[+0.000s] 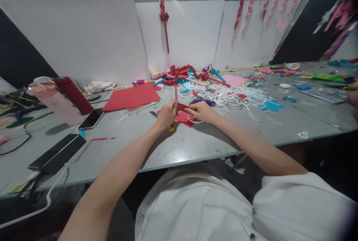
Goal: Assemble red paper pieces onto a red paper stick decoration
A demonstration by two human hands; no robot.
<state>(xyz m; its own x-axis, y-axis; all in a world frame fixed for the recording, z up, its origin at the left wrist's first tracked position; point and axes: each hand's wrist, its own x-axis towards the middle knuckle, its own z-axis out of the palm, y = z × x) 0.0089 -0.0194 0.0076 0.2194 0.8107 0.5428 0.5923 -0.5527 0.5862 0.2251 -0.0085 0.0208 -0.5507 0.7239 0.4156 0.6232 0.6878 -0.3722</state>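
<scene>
Between my two hands a red paper strip (182, 107) is held above the table. My left hand (168, 114) is closed on its left end, where a thin red stick (176, 92) rises from the fingers; I cannot tell whether stick and strip are joined. The fingers of my right hand (201, 110) pinch the strip's right end. Below them lie red paper pieces (186, 120). A dark blue glue gun (205, 101) rests just behind my right hand. Scissors with an orange handle (171, 127) lie partly hidden under my left hand.
Red sheets (134, 97) lie to the left, near a phone (91, 118), a red flask (73, 95) and a pink bottle (56, 101). White strips (235, 99) are tangled at right. A heap of red paper twists (180, 73) lies behind, before white panels (190, 36).
</scene>
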